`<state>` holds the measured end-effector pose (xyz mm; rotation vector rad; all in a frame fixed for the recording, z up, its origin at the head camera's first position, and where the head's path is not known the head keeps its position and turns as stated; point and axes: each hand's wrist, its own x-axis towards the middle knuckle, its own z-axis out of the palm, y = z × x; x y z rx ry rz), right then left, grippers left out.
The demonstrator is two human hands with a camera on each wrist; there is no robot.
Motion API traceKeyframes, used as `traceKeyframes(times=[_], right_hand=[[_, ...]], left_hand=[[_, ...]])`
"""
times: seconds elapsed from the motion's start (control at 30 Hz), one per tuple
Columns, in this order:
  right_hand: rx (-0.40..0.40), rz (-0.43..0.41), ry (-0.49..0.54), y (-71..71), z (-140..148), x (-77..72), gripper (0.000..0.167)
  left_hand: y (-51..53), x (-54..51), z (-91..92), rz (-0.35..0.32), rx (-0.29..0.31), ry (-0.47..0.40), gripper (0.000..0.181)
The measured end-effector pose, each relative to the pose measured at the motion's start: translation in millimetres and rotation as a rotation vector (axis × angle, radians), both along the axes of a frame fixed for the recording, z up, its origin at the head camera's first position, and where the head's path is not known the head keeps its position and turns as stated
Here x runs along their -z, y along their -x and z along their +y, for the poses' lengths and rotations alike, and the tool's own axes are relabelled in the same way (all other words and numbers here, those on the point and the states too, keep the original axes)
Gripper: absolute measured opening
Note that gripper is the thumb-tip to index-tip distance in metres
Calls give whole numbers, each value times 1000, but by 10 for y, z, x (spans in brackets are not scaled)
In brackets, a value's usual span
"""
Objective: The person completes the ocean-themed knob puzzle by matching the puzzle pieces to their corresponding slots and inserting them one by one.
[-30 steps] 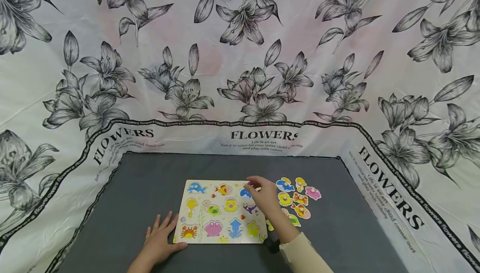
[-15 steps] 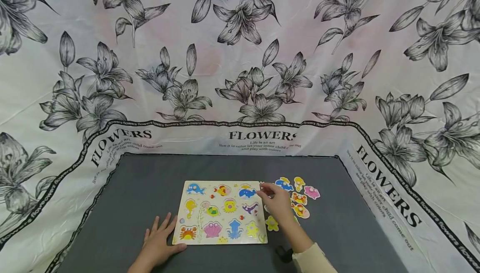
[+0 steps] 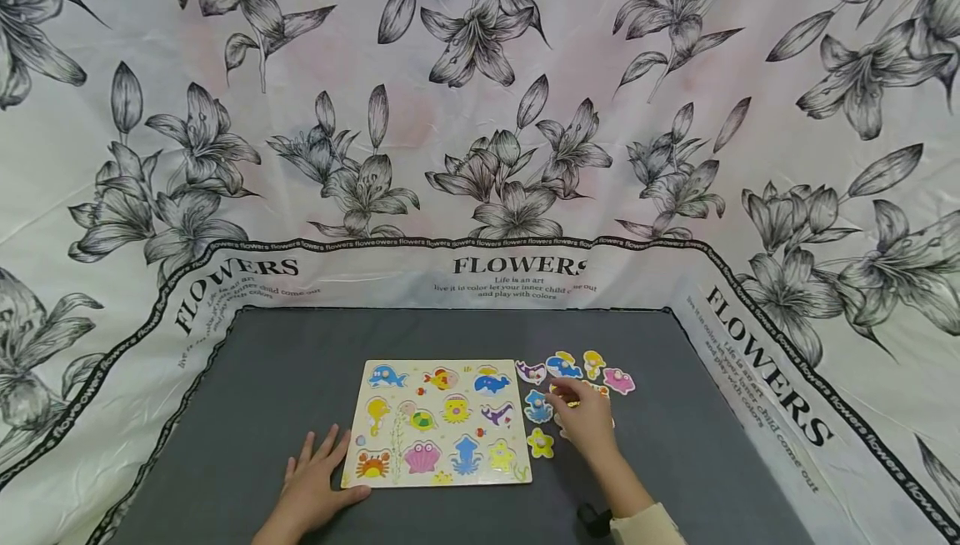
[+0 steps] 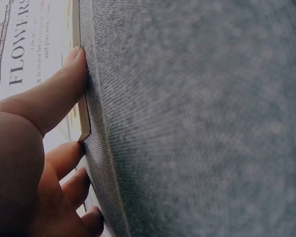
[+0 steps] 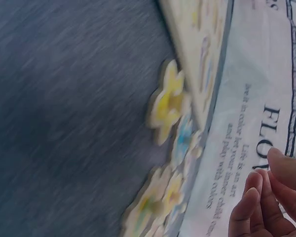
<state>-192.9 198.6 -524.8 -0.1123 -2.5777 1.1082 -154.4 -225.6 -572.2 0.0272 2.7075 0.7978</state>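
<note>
A cream puzzle board (image 3: 442,432) with printed sea animals lies flat on the dark table. My left hand (image 3: 318,478) rests at its lower left corner, fingers spread along the left side. In the left wrist view the thumb (image 4: 64,89) touches the board's edge. My right hand (image 3: 588,420) hovers over the loose pieces to the right, its fingers bent loosely with no piece visible between them. Near it lie a blue squid piece (image 3: 537,406), a yellow starfish piece (image 3: 540,443) and a purple whale piece (image 3: 531,372). The hand hides other pieces.
Farther back on the right lie a blue whale piece (image 3: 564,365), a yellow seahorse piece (image 3: 593,364) and a pink shell piece (image 3: 618,381). A black object (image 3: 592,520) shows by the right wrist. White flowered cloth (image 3: 517,278) surrounds the table's far and side edges.
My right hand has moved from the board's upper right corner rightward to the loose pieces, uncovering the printed blue whale and the purple whale piece. The left hand stays at the board.
</note>
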Motion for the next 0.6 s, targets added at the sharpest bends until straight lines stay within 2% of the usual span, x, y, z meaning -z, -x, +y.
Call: traceKeyframes(times=[0.13,0.37,0.5,0.6], right_hand=[[13,26,-28,-26,136,42,24],[75,-41,-39,-78,356,144,27],[106,-16,-63,-70,443,220,26],[136,-32,-82,-53,519,282,23]], left_hand=[[7,-6,5,-3,1,5,116],[13,-16,2,-24,3,-10,116],[2,-33,-2,-22,2,-19,116],[5,-33,4,-17,2,-14,116]])
